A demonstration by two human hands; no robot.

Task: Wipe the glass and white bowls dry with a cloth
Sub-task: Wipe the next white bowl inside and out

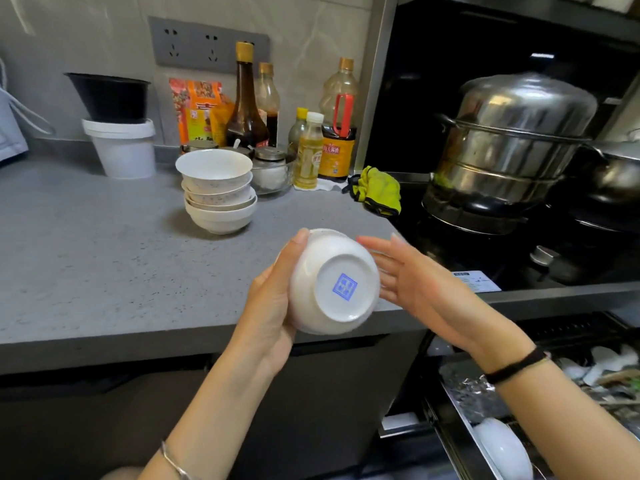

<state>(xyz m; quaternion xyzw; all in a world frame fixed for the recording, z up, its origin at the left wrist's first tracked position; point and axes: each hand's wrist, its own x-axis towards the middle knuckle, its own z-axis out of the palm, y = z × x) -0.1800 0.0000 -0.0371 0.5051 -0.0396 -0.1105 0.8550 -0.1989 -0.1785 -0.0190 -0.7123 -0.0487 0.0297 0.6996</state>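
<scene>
My left hand [273, 299] holds a white bowl [334, 282] tipped on its side over the counter's front edge, its base with a blue square mark facing me. My thumb curls over the bowl's rim. My right hand [415, 278] is just right of the bowl with its fingers straight, touching or nearly touching its side. A stack of white bowls [219, 190] stands on the grey counter [86, 258] behind. A yellow-green cloth [377, 190] lies crumpled at the counter's right end by the stove. No cloth is in either hand.
Sauce bottles [246, 102], an oil bottle [309, 150], a small glass bowl [273, 176] and a white tub [122, 147] line the back wall. A steel steamer pot [509, 140] sits on the black stove at right. An open drawer [491, 445] with dishes is at lower right.
</scene>
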